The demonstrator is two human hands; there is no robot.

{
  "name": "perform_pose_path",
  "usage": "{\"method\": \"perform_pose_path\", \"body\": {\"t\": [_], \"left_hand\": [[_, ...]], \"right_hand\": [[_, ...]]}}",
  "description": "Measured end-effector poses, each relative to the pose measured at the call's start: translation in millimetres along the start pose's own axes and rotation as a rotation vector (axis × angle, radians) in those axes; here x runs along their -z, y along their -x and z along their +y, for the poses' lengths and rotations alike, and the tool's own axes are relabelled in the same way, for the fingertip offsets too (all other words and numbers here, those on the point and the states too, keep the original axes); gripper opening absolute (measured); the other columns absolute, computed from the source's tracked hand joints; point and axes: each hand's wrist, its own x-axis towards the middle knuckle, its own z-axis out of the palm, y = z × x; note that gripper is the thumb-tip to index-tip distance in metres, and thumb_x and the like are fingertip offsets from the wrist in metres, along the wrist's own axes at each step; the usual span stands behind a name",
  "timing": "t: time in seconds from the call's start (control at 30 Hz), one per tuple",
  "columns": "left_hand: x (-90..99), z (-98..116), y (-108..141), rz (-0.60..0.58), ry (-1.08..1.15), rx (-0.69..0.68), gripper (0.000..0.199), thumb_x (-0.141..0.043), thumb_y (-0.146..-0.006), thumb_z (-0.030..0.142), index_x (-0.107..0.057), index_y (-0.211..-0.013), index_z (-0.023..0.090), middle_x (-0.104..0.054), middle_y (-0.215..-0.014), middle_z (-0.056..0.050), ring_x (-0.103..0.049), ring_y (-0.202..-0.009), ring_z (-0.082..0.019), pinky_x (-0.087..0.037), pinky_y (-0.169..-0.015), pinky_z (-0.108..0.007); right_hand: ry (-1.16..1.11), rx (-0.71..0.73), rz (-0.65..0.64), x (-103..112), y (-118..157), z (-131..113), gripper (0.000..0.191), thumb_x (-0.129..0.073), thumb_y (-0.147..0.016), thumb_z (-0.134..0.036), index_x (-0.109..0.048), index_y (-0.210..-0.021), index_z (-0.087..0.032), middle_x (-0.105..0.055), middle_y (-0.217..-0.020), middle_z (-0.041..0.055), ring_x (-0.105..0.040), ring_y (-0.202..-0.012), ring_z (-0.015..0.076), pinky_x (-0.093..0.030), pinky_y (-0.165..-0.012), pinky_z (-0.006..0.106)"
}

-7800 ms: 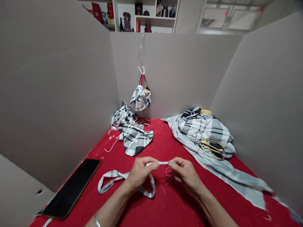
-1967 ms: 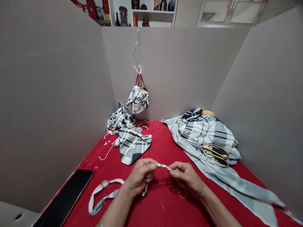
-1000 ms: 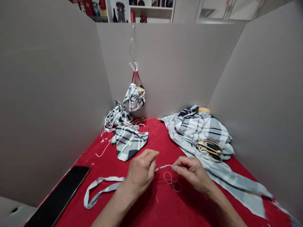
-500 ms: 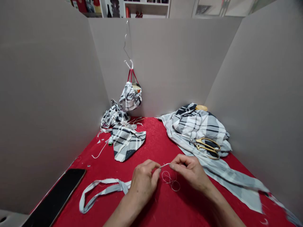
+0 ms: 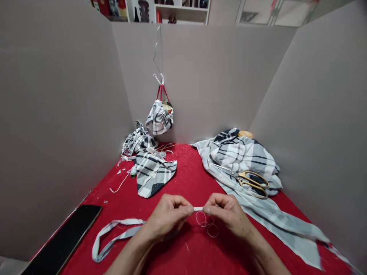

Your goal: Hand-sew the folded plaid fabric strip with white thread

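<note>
My left hand (image 5: pixel 168 215) is closed in a pinch on a narrow pale fabric strip (image 5: pixel 198 209). A short white stretch of it spans the gap to my right hand (image 5: pixel 228 214), whose thumb and finger pinch the other side. Curls of thin white thread (image 5: pixel 212 235) hang just below, near the right fingertips. To the left, a grey-and-white fabric loop (image 5: pixel 95 248) lies on the red cloth and runs behind my left wrist; it looks like part of the same strip. Whether a needle is in either hand I cannot tell.
Gold-handled scissors (image 5: pixel 254 179) rest on a heap of plaid fabric (image 5: pixel 243 151) at right. A plaid piece (image 5: pixel 153 175), a thread spool (image 5: pixel 133 172) and scraps lie at left. A phone (image 5: pixel 63 236) sits front left. A plaid pouch (image 5: pixel 160 120) hangs from a hook.
Both hands have moved slightly down and the left hand has turned, with its fingers now level with the right's. The strip between them shows wider and flatter.
</note>
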Motion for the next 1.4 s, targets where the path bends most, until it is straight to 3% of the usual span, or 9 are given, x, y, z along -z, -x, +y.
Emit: {"method": "perform_pose_path", "body": {"t": [0.07,0.2,0.43,0.6,0.83,1.0,1.27,1.4], "left_hand": [[5.5,1,-1,0.012,0.022,-0.022,0.023,-0.067,-0.069,0.034,-0.062,-0.065,0.012,-0.045,-0.039,0.006,-0.033,-0.032,-0.005,-0.02,-0.035,-0.018],[17.6,-7,-6,0.051,0.103,-0.06,0.022,-0.068,-0.071,0.034,-0.062,-0.067,0.012,-0.046,-0.042,0.006,-0.034,-0.033,-0.004,-0.021,-0.037,-0.017],[20.3,-20,-8,0.054,0.137,-0.063,0.025,-0.069,-0.071,0.036,-0.06,-0.068,0.013,-0.047,-0.043,0.006,-0.034,-0.034,-0.004,-0.022,-0.037,-0.017],[20.4,-18,-8,0.054,0.116,-0.054,0.026,-0.068,-0.072,0.038,-0.059,-0.069,0.013,-0.046,-0.043,0.007,-0.034,-0.034,-0.004,-0.022,-0.038,-0.017],[20.6,-18,-10,0.08,0.103,-0.034,0.026,-0.067,-0.071,0.038,-0.058,-0.068,0.013,-0.044,-0.042,0.007,-0.032,-0.035,-0.004,-0.022,-0.038,-0.017],[20.3,-19,-9,0.081,0.094,-0.055,0.026,-0.065,-0.072,0.038,-0.059,-0.07,0.013,-0.044,-0.043,0.007,-0.031,-0.034,-0.004,-0.021,-0.038,-0.017],[20.4,-16,-9,0.132,-0.087,-0.157,0.029,-0.065,-0.07,0.04,-0.057,-0.063,0.013,-0.047,-0.046,0.005,-0.039,-0.04,-0.008,-0.029,-0.042,-0.02],[22.6,-15,-9,0.131,-0.148,-0.181,0.027,-0.064,-0.071,0.037,-0.058,-0.062,0.012,-0.046,-0.05,0.005,-0.038,-0.046,-0.008,-0.03,-0.046,-0.02]], "right_hand": [[-0.07,-0.026,-0.047,1,-1,2,0.024,-0.07,-0.069,-0.036,-0.065,-0.068,-0.013,-0.046,-0.052,-0.0041,-0.035,-0.047,0.0072,-0.027,-0.046,0.021],[-0.252,-0.105,-0.051,6,-5,9,0.044,-0.07,-0.071,-0.043,-0.065,-0.102,-0.012,-0.033,-0.047,-0.0102,-0.021,-0.04,0.0041,-0.019,-0.038,0.018],[-0.277,-0.167,-0.063,1,-13,20,0.039,-0.07,-0.069,-0.047,-0.065,-0.086,-0.012,-0.031,-0.043,-0.0113,-0.02,-0.035,0.003,-0.021,-0.033,0.017],[-0.308,-0.117,0.037,-1,-15,26,0.035,-0.07,-0.071,-0.045,-0.056,-0.064,-0.014,-0.03,-0.039,-0.0114,-0.02,-0.033,0.002,-0.016,-0.032,0.016],[-0.386,-0.108,0.054,-1,-14,23,0.035,-0.07,-0.071,-0.043,-0.064,-0.084,-0.011,-0.028,-0.045,-0.012,-0.017,-0.037,0.0025,-0.016,-0.033,0.016],[-0.245,-0.087,0.049,-3,-16,29,0.032,-0.07,-0.07,-0.042,-0.058,-0.069,-0.013,-0.035,-0.04,-0.0103,-0.023,-0.034,0.0029,-0.018,-0.033,0.017],[-0.223,-0.034,0.216,-14,-17,27,0.036,-0.071,-0.067,-0.044,-0.049,-0.059,-0.017,-0.033,-0.04,-0.0109,-0.024,-0.032,0.003,-0.017,-0.033,0.017],[-0.202,-0.077,0.145,-10,-10,19,0.035,-0.07,-0.069,-0.043,-0.05,-0.06,-0.016,-0.034,-0.04,-0.0102,-0.024,-0.033,0.0029,-0.017,-0.034,0.017]]}}
